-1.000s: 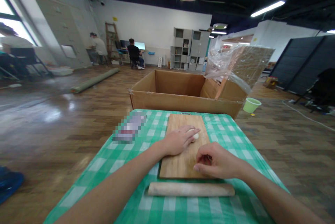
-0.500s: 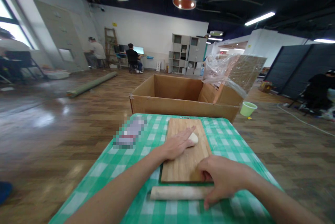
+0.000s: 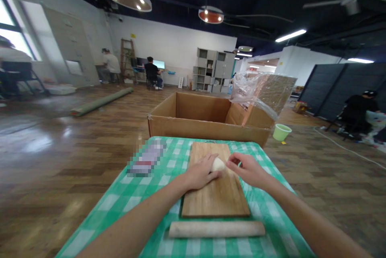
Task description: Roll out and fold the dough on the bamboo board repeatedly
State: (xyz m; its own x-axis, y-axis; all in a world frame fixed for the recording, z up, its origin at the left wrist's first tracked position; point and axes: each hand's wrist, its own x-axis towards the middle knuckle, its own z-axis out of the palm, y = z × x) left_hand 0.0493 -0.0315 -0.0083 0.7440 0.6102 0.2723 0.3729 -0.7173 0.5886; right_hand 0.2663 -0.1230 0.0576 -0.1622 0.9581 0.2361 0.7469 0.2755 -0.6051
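A pale ball of dough (image 3: 218, 165) lies on the upper half of a wooden cutting board (image 3: 215, 201). Around its left side curls my left hand (image 3: 201, 173), fingers on the far side and thumb on the near side. My right hand (image 3: 245, 168) is just right of the dough, over the board's right edge, apart from the dough. Its fingers are loosely bent, with a gap between thumb and fingers and nothing seen in them. Below the board's near edge a wooden rolling pin (image 3: 217, 229) lies crosswise, untouched.
A green checked cloth (image 3: 117, 205) covers the table. A pixelated flat item (image 3: 147, 158) lies at its left. Beyond the table stands a large open cardboard box (image 3: 208, 127), with a green bucket (image 3: 282, 132) to its right. Several people sit farther off.
My right hand has left the rolling pin and the board's near corner and moved up beside the dough. My left hand has curled more around the dough.
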